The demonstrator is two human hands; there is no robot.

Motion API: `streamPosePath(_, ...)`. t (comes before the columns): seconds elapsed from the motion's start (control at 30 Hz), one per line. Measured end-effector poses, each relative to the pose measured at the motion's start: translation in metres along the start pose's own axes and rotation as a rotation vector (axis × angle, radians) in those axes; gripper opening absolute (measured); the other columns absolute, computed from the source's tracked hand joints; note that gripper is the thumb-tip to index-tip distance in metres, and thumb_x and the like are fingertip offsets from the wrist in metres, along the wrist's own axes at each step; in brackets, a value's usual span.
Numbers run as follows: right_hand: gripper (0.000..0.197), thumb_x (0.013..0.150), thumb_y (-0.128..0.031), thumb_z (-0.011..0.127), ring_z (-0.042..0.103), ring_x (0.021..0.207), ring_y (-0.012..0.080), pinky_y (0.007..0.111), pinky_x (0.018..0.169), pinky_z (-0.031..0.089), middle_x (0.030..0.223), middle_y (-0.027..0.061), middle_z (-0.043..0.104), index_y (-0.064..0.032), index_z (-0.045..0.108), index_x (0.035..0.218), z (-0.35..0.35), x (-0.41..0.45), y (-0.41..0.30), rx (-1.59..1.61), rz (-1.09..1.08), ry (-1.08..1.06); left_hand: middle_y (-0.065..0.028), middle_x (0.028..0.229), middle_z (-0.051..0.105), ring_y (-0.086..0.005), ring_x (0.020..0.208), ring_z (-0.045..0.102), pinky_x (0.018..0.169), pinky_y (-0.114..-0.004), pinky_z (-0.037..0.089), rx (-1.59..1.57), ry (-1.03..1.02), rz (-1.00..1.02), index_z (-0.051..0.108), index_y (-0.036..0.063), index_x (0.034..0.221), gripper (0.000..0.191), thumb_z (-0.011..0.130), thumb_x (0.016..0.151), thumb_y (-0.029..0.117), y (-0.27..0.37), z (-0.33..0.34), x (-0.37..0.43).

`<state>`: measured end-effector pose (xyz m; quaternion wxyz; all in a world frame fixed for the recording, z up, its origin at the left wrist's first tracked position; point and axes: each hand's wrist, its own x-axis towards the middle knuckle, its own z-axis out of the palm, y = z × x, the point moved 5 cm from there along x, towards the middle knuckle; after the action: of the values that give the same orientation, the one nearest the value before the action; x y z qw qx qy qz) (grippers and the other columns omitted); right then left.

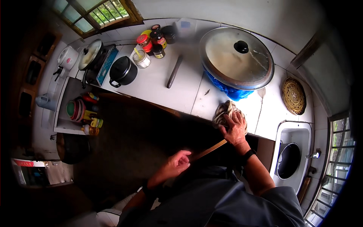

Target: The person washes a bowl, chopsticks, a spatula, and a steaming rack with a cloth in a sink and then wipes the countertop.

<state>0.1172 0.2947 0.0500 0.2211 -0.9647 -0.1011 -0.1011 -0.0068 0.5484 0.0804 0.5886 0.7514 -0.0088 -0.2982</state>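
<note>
My right hand [236, 130] presses with spread fingers on a crumpled, striped brown and white cloth [224, 113] at the front edge of the white tiled counter [181, 96]. Just behind the cloth stands a large pan with a glass lid [227, 62], and blue plastic [236, 93] shows beneath it. Some small dark scraps [207, 92] lie on the tiles left of the cloth. Lower down, my left hand [178, 164] hangs in front of the counter, its fingers loosely curled and holding nothing.
A dark rod [174, 71] lies mid-counter. Several jars [144, 43], a black pot [123, 71] and a stove with a lidded wok [91, 54] stand left. At right are a round patterned metal tray [293, 96] and a white sink [305, 142] holding a dark pot [288, 161].
</note>
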Motion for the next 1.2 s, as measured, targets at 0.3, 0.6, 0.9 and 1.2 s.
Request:
streamPosePath(0.3, 0.053, 0.071, -0.033, 0.070, 0.039, 0.125, 0.0387, 0.054, 0.103, 0.026, 0.130, 0.0164, 0.050, -0.0194, 0.059, 0.120, 0.088, 0.083, -0.135, 0.013, -0.059, -0.094, -0.0043, 0.093, 0.056, -0.0105, 0.081, 0.054, 0.071, -0.025, 0.046, 0.008, 0.103, 0.017, 0.048, 0.0060, 0.122, 0.042, 0.062, 0.083, 0.006, -0.021, -0.091, -0.034)
streamPosePath(0.6, 0.035, 0.068, -0.008, 0.059, 0.055, 0.104, 0.0339, 0.043, 0.097, 0.038, 0.103, 0.0126, 0.062, -0.0140, 0.063, 0.103, 0.082, 0.086, -0.148, 0.192, -0.169, -0.025, -0.0088, 0.081, 0.058, -0.0183, 0.067, 0.056, 0.061, -0.029, 0.047, 0.491, 0.463, 0.354, 0.049, 0.0034, 0.115, 0.041, 0.066, 0.078, 0.011, 0.019, -0.199, 0.122)
streamPosePath(0.9, 0.050, 0.078, -0.015, 0.053, 0.046, 0.114, 0.0451, 0.049, 0.101, 0.033, 0.118, 0.0302, 0.052, -0.0081, 0.047, 0.126, 0.104, 0.182, -0.081, 0.007, 0.242, -0.195, -0.0151, 0.086, 0.063, -0.0372, 0.078, 0.062, 0.068, -0.049, 0.048, 0.865, 0.490, 0.114, 0.047, 0.0041, 0.098, 0.032, 0.064, 0.078, 0.022, 0.049, -0.205, 0.227)
streamPosePath(1.2, 0.057, 0.074, -0.032, 0.063, 0.049, 0.109, 0.0427, 0.045, 0.096, 0.040, 0.117, 0.0262, 0.053, -0.0090, 0.049, 0.125, 0.131, 0.271, -0.078, -0.008, 0.086, -0.011, -0.0143, 0.081, 0.066, -0.0361, 0.080, 0.063, 0.069, -0.047, 0.048, 0.811, 0.530, 0.096, 0.053, 0.0086, 0.097, 0.023, 0.058, 0.080, 0.023, 0.072, -0.238, 0.220)
